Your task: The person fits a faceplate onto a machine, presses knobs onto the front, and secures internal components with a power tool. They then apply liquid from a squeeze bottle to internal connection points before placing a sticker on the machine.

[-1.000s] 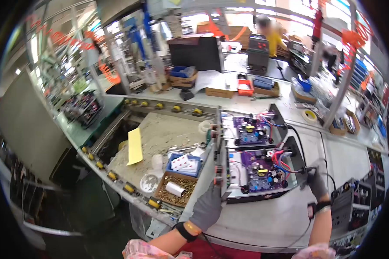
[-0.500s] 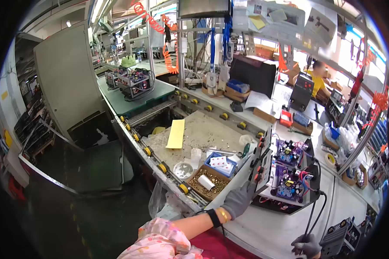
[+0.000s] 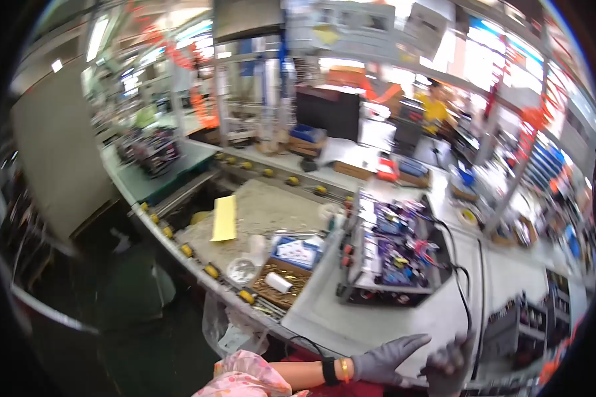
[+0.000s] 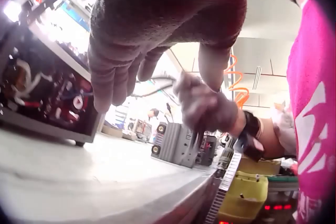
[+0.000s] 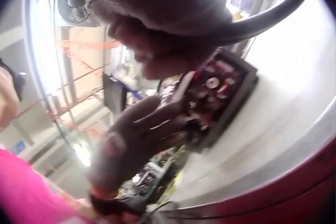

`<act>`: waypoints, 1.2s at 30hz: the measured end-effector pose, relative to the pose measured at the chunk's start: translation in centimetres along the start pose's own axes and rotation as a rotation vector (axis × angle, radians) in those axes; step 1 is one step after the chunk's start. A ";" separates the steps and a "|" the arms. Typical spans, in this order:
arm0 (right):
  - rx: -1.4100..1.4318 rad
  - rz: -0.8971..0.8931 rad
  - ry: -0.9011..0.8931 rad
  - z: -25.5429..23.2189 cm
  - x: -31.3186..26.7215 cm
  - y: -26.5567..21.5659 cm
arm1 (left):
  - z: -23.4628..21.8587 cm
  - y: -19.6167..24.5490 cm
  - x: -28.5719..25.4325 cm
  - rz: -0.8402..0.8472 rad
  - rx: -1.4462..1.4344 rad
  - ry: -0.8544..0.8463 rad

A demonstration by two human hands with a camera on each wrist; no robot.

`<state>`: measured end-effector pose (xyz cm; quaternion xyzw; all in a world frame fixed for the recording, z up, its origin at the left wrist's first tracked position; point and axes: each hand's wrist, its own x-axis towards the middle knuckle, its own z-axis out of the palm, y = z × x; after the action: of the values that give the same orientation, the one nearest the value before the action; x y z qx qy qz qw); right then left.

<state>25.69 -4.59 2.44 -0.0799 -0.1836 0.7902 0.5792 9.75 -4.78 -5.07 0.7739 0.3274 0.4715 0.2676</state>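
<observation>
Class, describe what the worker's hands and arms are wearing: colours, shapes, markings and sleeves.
The left hand and right hand wear grey gloves. The left arm has a black band, a yellow bracelet and a pale pink, spotted sleeve. The right has a black strap with a dark box.

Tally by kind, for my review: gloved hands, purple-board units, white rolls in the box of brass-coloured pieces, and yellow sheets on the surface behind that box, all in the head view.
Gloved hands, left hand and right hand: 2
Purple-board units, front unit and rear unit, blurred: 2
White roll: 1
Yellow sheet: 1
Total: 6
</observation>
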 end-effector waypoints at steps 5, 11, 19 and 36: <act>0.463 0.007 -0.021 4.3 1.6 1.7 | 2.2 0.1 -0.5 -0.319 -0.603 -0.385; 0.422 0.098 -0.037 1.6 2.1 -2.2 | -5.5 2.3 -2.9 -0.501 -0.531 -0.566; -0.135 0.195 0.119 -6.5 -0.2 -2.6 | -21.3 9.2 -1.0 -0.277 0.720 -0.597; -0.660 0.132 0.206 -13.8 0.9 -3.7 | -19.2 3.6 12.1 0.118 1.548 0.185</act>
<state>33.37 -0.02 -8.76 -0.3537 -0.3640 0.7118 0.4855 -2.55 4.08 12.16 0.7140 0.5426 0.1850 -0.4020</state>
